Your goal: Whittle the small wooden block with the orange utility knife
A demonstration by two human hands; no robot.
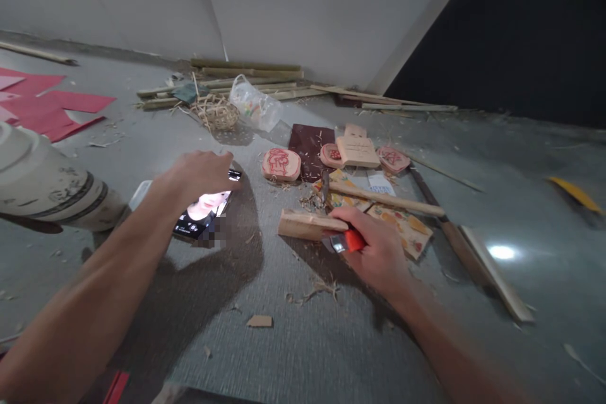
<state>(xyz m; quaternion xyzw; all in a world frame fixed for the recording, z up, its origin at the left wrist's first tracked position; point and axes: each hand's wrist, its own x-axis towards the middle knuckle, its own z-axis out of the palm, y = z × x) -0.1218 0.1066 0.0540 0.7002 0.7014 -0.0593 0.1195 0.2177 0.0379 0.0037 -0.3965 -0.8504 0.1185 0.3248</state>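
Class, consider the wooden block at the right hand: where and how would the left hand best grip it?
Probably by the left end of the wooden block, coming from the left, thumb and fingers across its narrow width. The block lies long from left to right; that end is bare, while the right hand and red tool crowd the other.
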